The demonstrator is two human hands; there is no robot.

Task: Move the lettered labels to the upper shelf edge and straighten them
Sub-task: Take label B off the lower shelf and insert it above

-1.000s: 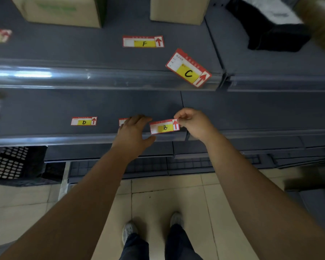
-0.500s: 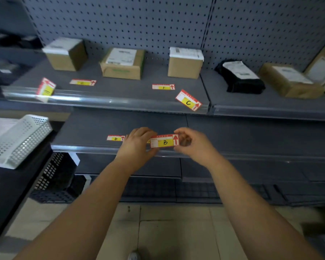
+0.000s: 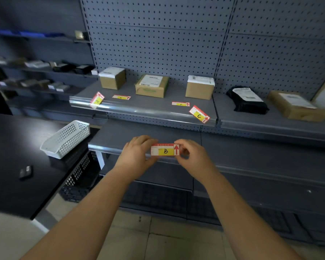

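At frame centre, your left hand (image 3: pixel 137 154) and right hand (image 3: pixel 190 154) pinch opposite ends of the red-and-white card label with yellow patch lettered B (image 3: pixel 165 149), level, before the lower grey shelf edge (image 3: pixel 103 148). Tilted label C (image 3: pixel 198 114) overhangs the upper shelf edge (image 3: pixel 139 110).
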